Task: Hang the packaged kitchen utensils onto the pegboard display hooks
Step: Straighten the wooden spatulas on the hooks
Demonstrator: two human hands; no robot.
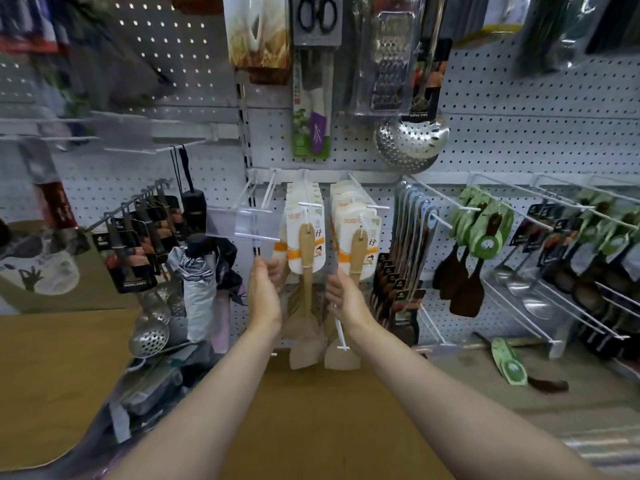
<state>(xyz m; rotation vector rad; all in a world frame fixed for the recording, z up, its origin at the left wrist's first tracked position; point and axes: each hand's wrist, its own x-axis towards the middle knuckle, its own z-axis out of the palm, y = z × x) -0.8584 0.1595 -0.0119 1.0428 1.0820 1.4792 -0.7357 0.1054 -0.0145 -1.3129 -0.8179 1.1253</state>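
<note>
- Already, lots of packs hung on the pegboard (519, 140): two rows of wooden spatulas (306, 244), then dark spatulas (460, 282) and ladles to the right.
- Our left hand (263, 289) reached up to a clear tag holder (256, 221) on an empty hook; its fingers curled there, but we could not tell if they held it.
- Our right hand (343, 292) gripped a loose white hook (339, 327) just beside the right spatula row.
- We think more was left: one green-carded spatula (510, 363) lay on the shelf at the near right, not hung yet.
- A folded umbrella (199, 285) and hanging skimmers (150, 327) crowded the left side, close to our left hand.
</note>
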